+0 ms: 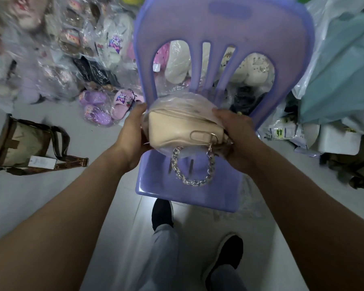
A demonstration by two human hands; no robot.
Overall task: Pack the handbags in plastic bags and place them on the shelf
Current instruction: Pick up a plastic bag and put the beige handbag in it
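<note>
One chair (156,185): purple plastic, it filled the middle of my view, with the backrest far and the seat near. The work was held just above the seat.
Brown bag (23,143): it lay on the floor at the left, well apart from both hands. A tag showed and I saw no plastic round it.
Plastic bag (177,101): clear, it was drawn over the far side and top of the handbag. I judged that its mouth faced near, toward me.
Cream handbag (177,127): it sat between my two hands above the chair seat, its long axis running left to right. The near face looked bare of plastic, though I could not be sure.
Left hand (132,133): it gripped the left end through the plastic, thumb on top and fingers curled under.
Right hand (233,133): it clasped the right end, fingers curled round the corner beside the metal ring.
Chain (193,179): silver, it hung in a loop from the near underside, outside the plastic, down toward the seat.
Next move, as I judged it: the chain lay near and below both hands, closer to the right. That hand seemed better placed to tuck it in while the left steadied the bag.
</note>
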